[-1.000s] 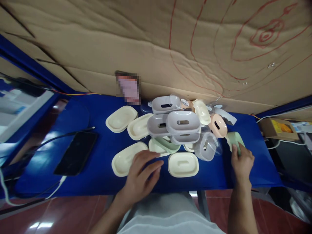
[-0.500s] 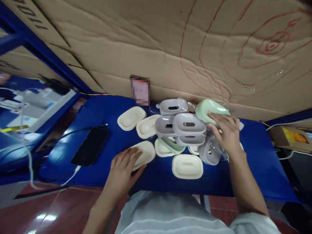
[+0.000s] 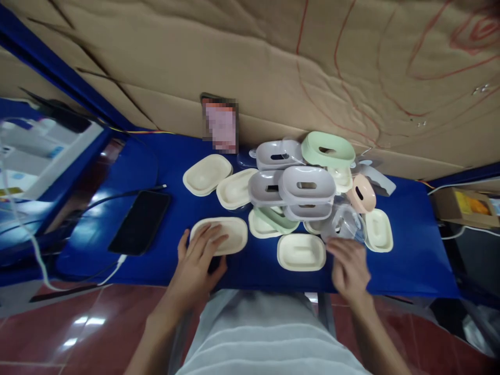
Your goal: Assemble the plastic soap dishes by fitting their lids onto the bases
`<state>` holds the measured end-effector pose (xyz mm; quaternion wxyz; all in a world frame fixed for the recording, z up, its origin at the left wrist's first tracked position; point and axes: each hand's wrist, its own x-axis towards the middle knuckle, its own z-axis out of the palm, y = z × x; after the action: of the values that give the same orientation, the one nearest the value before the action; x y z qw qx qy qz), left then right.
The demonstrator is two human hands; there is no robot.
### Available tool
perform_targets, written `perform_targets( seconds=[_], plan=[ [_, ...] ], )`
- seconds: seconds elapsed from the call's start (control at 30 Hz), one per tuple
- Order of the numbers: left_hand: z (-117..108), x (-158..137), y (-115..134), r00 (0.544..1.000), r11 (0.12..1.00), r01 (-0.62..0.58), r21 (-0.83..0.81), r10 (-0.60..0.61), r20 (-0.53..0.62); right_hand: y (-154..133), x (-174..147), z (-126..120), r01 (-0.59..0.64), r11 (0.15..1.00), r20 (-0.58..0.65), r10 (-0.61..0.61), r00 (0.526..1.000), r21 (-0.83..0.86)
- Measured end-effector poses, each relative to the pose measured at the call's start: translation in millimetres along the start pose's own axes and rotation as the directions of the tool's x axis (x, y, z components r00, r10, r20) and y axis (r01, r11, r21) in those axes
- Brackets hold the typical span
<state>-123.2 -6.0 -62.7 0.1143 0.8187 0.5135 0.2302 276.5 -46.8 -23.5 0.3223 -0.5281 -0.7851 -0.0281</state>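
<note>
My left hand (image 3: 199, 255) lies with spread fingers over a cream oval soap dish (image 3: 236, 237) near the front of the table, fingertips inside it. My right hand (image 3: 349, 268), somewhat blurred, is at the right edge of another cream dish (image 3: 300, 252); its fingers reach left, with nothing visible in them. Whether they touch that dish I cannot tell. Behind, grey slotted soap dishes (image 3: 307, 185) are piled up. A pale green slotted dish (image 3: 328, 150) sits on top at the back, and a green piece (image 3: 279, 221) leans lower down.
A peach slotted dish (image 3: 362, 194), clear plastic pieces (image 3: 347, 221) and a cream dish (image 3: 378, 230) lie right of the pile. A phone (image 3: 140, 223) with a cable is at the left. Another phone (image 3: 221, 125) leans on the cardboard wall (image 3: 258, 67). An open box (image 3: 471, 207) stands far right.
My right hand has let go of the green dish, now on top of the pile, and come down toward the front cream dish. My left hand still rests on its dish, which has turned slightly.
</note>
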Motion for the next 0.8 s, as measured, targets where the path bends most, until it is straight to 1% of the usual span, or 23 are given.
perform_targets(
  seconds=[0.03, 0.1, 0.17, 0.23, 0.27, 0.3, 0.37, 0.43, 0.5, 0.53, 0.6, 0.67, 0.73, 0.8],
  plan=[
    [2.4, 2.2, -2.0, 1.000, 1.000, 0.007, 0.011, -0.007, -0.025, -10.6, -16.1, 6.3, -0.033, 0.999, 0.073, 0.033, 0.997, -0.008],
    [5.8, 6.5, -2.2, 0.996, 0.999, 0.020, 0.026, -0.017, -0.087, -29.6, -37.7, 18.8, -0.097, 0.994, 0.193, 0.104, 0.976, -0.043],
    [6.0, 10.4, 4.8, 0.987, 1.000, 0.020, 0.018, -0.017, -0.162, -44.6, -46.6, 28.7, -0.141, 0.988, 0.252, 0.152, 0.956, -0.058],
    [3.3, 13.4, 19.2, 0.973, 0.999, -0.025, -0.031, 0.017, -0.230, -54.3, -46.2, 34.6, -0.143, 0.989, 0.281, 0.144, 0.949, -0.024],
    [1.7, 14.3, 28.5, 0.969, 0.995, -0.077, -0.070, 0.058, -0.240, -56.7, -43.4, 36.3, -0.124, 0.992, 0.289, 0.117, 0.950, 0.006],
    [0.6, 14.6, 38.3, 0.967, 0.983, -0.142, -0.113, 0.114, -0.226, -57.3, -39.1, 37.3, -0.099, 0.994, 0.294, 0.084, 0.952, 0.037],
    [1.6, 13.3, 57.1, 0.957, 0.941, -0.281, -0.188, 0.261, -0.125, -52.6, -26.5, 37.8, -0.047, 0.996, 0.287, 0.024, 0.958, 0.075],
    [8.0, 9.5, 70.5, 0.928, 0.906, -0.362, -0.221, 0.373, 0.010, -40.3, -9.4, 37.8, -0.043, 0.998, 0.229, 0.033, 0.973, 0.039],
    [17.9, 4.2, 76.1, 0.905, 0.896, -0.383, -0.225, 0.413, 0.103, -23.3, 10.0, 38.3, -0.083, 0.994, 0.157, 0.094, 0.983, -0.074],
    [23.1, 1.5, 76.2, 0.902, 0.897, -0.380, -0.224, 0.413, 0.123, -14.3, 19.7, 38.8, -0.098, 0.985, 0.136, 0.118, 0.984, -0.141],
    [31.6, -3.2, 73.2, 0.910, 0.904, -0.364, -0.224, 0.396, 0.119, 2.2, 37.1, 39.5, -0.106, 0.959, 0.126, 0.143, 0.982, -0.264],
    [36.5, -6.4, 69.1, 0.919, 0.905, -0.358, -0.231, 0.385, 0.085, 14.5, 50.5, 38.7, -0.089, 0.937, 0.144, 0.145, 0.979, -0.336],
    [38.4, -7.9, 66.5, 0.923, 0.899, -0.362, -0.245, 0.383, 0.043, 22.1, 60.3, 35.1, -0.068, 0.935, 0.164, 0.132, 0.977, -0.348],
    [38.9, -8.1, 65.9, 0.926, 0.896, -0.363, -0.257, 0.377, 0.006, 25.3, 68.0, 28.3, -0.047, 0.958, 0.187, 0.103, 0.977, -0.284]
  ],
)
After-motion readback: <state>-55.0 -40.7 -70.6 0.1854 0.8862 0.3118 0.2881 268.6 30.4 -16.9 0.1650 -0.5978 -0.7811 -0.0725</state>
